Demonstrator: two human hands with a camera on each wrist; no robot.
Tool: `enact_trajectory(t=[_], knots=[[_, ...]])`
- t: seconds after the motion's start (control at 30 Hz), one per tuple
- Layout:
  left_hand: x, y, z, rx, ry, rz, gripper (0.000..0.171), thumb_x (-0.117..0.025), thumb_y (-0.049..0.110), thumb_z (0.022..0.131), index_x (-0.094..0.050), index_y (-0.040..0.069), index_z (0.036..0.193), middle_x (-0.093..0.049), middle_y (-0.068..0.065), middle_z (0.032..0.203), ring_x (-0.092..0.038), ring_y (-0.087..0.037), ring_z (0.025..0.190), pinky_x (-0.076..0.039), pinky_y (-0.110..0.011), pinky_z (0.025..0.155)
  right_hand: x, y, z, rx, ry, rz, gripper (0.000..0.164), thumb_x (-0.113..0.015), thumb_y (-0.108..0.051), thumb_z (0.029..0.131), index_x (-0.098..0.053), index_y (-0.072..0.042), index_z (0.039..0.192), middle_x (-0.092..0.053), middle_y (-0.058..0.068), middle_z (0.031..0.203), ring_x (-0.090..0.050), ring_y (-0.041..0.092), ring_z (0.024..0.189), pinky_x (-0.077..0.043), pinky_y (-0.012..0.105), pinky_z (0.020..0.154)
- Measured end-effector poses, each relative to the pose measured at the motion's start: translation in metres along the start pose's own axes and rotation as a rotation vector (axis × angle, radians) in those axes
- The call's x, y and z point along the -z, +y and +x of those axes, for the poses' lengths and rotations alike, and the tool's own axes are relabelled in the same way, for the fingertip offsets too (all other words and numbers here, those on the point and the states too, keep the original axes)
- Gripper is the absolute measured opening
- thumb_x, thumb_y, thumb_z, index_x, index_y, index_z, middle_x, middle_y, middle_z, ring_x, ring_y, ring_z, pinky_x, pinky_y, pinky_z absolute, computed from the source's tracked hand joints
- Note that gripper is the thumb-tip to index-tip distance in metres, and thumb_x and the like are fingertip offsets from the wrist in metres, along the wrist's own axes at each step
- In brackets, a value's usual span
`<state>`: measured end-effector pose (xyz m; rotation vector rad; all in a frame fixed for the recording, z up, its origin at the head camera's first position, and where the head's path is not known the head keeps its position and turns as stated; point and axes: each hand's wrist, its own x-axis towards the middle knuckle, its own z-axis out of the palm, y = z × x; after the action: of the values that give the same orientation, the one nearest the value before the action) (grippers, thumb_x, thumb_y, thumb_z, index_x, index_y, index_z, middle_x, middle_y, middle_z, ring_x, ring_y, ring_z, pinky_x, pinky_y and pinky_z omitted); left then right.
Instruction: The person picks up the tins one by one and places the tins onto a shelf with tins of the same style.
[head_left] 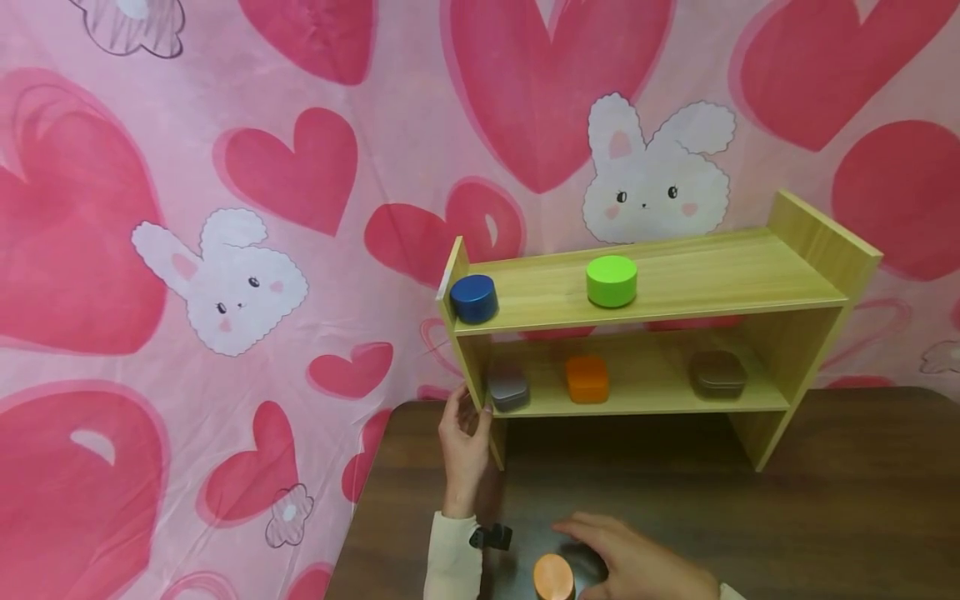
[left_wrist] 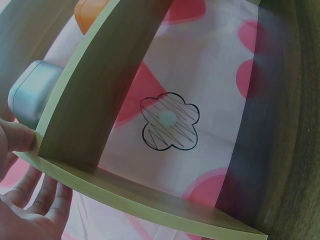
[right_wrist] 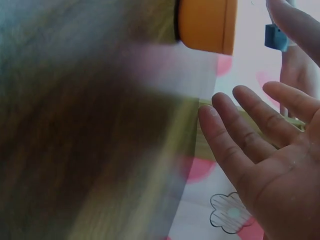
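Observation:
My left hand (head_left: 467, 442) grips the left side panel of a two-tier wooden shelf (head_left: 720, 267). In the left wrist view the thumb (left_wrist: 17, 137) lies on the inner side of that panel, the other fingers outside it. Just inside the panel, on the lower tier, sits a silver tin (head_left: 508, 390). Spread and holding nothing, my right hand (head_left: 637, 558) is beside an orange round tin (head_left: 554, 577) on the table. The right wrist view shows this orange tin apart from the straight fingers (right_wrist: 230, 145).
On the upper tier stand a blue round tin (head_left: 475, 299) at the left end and a green round tin (head_left: 611, 281). An orange square tin (head_left: 587, 379) and a dark brown tin (head_left: 717, 374) share the lower tier. Behind the dark wooden table (head_left: 675, 483) hangs a pink patterned cloth (head_left: 405, 108).

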<state>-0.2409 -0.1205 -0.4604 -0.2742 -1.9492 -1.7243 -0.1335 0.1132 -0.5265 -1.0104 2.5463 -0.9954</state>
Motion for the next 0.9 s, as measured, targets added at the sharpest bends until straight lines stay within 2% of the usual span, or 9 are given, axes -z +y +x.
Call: enact_trajectory(t=[0.2, 0.4, 0.57, 0.67, 0.8, 0.9], knots=[[0.0, 0.0, 0.0, 0.01, 0.003, -0.004, 0.041, -0.064, -0.008, 0.085, -0.058, -0.001, 0.125, -0.066, -0.021, 0.118, -0.064, -0.031, 0.109, -0.054, -0.045, 0.094, -0.007, 0.003, 0.005, 0.043, -0.02, 0.039, 0.074, -0.069, -0.053, 0.081, -0.045, -0.023, 0.144, -0.054, 0.003, 0.14, -0.052, 0.023, 0.125, -0.05, 0.033, 0.094], [-0.001, -0.002, 0.0, 0.006, -0.001, -0.008, 0.042, -0.063, -0.008, 0.085, -0.058, -0.001, 0.126, -0.065, -0.021, 0.118, -0.063, -0.033, 0.11, -0.055, -0.043, 0.094, -0.013, 0.002, 0.006, 0.006, -0.044, 0.056, 0.071, -0.068, -0.055, 0.082, -0.046, -0.026, 0.143, -0.053, 0.004, 0.143, -0.049, 0.031, 0.129, -0.05, 0.037, 0.094], [0.0, -0.003, -0.001, 0.011, -0.003, -0.012, 0.042, -0.063, -0.008, 0.085, -0.057, -0.001, 0.126, -0.065, -0.021, 0.119, -0.063, -0.032, 0.11, -0.054, -0.043, 0.094, -0.021, 0.005, 0.011, 0.076, -0.025, 0.018, 0.07, -0.068, -0.056, 0.082, -0.048, -0.024, 0.141, -0.056, 0.0, 0.138, -0.053, 0.021, 0.124, -0.052, 0.033, 0.09], [0.001, -0.002, -0.001, 0.01, -0.003, -0.014, 0.042, -0.063, -0.008, 0.085, -0.057, -0.001, 0.126, -0.065, -0.021, 0.119, -0.063, -0.033, 0.111, -0.054, -0.045, 0.095, -0.025, 0.006, 0.014, 0.11, -0.031, 0.066, 0.066, -0.068, -0.054, 0.083, -0.051, -0.022, 0.138, -0.059, -0.005, 0.13, -0.055, 0.01, 0.115, -0.052, 0.028, 0.085], [0.001, -0.001, -0.001, 0.009, -0.002, -0.011, 0.042, -0.063, -0.009, 0.085, -0.058, -0.001, 0.126, -0.065, -0.021, 0.119, -0.063, -0.032, 0.11, -0.054, -0.045, 0.095, -0.027, 0.004, 0.014, 0.07, -0.064, 0.133, 0.061, -0.069, -0.053, 0.083, -0.052, -0.027, 0.136, -0.058, -0.012, 0.125, -0.053, 0.005, 0.112, -0.05, 0.027, 0.082], [0.001, 0.0, 0.0, 0.011, -0.002, -0.012, 0.042, -0.063, -0.009, 0.085, -0.058, -0.001, 0.126, -0.066, -0.021, 0.118, -0.063, -0.032, 0.11, -0.054, -0.044, 0.095, -0.028, 0.002, 0.013, 0.047, -0.065, 0.142, 0.058, -0.069, -0.055, 0.082, -0.054, -0.031, 0.133, -0.057, -0.017, 0.122, -0.051, 0.004, 0.112, -0.049, 0.027, 0.08]])
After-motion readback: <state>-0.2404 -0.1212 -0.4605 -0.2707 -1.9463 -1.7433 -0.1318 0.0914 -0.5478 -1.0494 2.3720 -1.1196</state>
